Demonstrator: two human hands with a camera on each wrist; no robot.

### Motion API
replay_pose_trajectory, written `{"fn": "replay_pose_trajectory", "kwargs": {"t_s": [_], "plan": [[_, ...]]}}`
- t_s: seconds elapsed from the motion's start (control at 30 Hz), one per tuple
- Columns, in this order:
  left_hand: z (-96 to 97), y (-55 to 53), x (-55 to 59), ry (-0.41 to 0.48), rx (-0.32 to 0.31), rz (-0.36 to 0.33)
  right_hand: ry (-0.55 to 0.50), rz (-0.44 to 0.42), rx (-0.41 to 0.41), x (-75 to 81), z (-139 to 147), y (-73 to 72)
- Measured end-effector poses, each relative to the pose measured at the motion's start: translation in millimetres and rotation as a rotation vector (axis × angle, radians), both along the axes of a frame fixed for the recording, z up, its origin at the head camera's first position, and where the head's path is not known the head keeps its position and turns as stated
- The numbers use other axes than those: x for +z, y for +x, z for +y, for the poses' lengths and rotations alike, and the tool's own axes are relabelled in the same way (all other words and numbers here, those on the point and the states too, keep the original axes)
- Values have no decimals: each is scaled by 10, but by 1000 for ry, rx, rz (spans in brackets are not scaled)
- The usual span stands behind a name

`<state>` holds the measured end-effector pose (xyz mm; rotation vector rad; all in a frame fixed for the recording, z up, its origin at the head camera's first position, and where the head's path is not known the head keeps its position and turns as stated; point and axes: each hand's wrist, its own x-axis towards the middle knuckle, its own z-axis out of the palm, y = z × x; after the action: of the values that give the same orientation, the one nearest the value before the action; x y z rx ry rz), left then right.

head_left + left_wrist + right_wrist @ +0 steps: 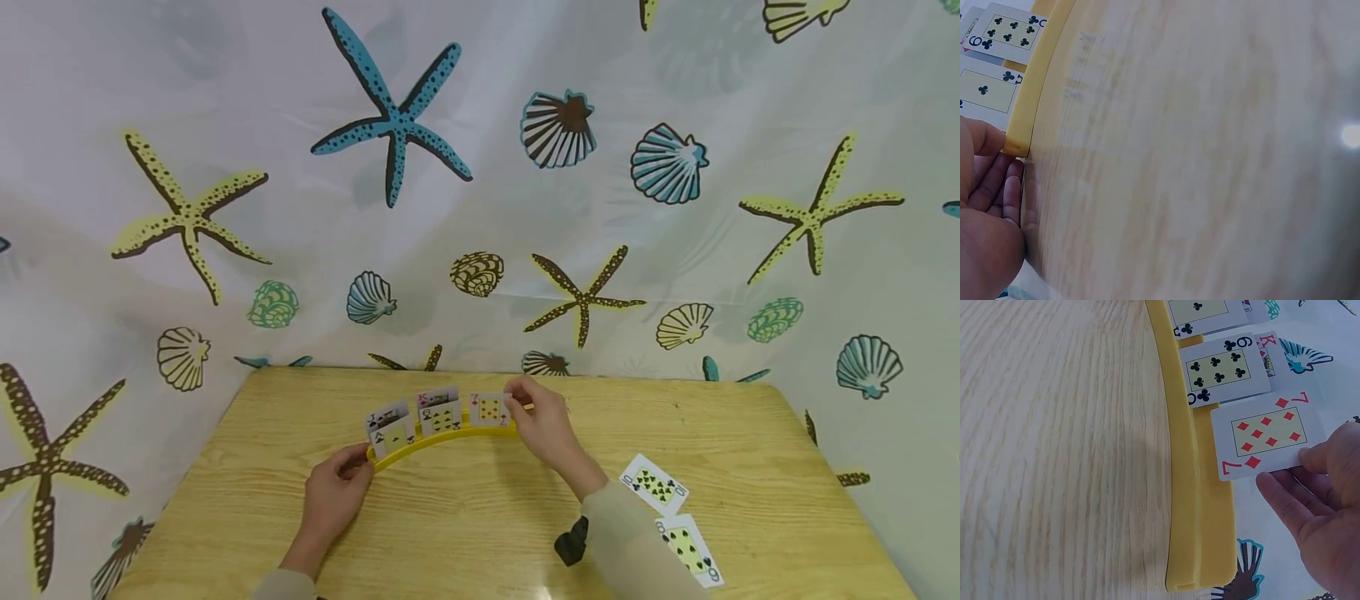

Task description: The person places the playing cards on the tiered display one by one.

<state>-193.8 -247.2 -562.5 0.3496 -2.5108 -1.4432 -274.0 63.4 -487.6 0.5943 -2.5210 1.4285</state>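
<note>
Pinching the seven of diamonds (489,410) by its edge, thumb against fingers, at the curved yellow holder (1219,537), lower centre of the head view, is the right hand (547,421); lower left, the left hand (337,490) grips the holder's end between thumb and fingers.

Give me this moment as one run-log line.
left hand: grips yellow card holder | right hand: pinches seven of diamonds | wooden table: ten of clubs face-up
</note>
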Motion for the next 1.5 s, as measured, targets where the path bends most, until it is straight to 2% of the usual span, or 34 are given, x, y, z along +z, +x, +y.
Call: {"fn": "replay_pose_trajectory", "kwargs": {"t_s": [0.23,0.57,0.7,1.5], "plan": [[-3,8,2,4,-2,-14,-16,-1,-13,2,-38,-47],[-9,17,-11,19,-20,21,-54,34,7,5,-75,-102],[-8,12,-12,15,-19,8,-57,38,5,-2,-93,-120],[-10,13,6,-4,-15,4,-34,-14,19,-67,-128,-169]]}}
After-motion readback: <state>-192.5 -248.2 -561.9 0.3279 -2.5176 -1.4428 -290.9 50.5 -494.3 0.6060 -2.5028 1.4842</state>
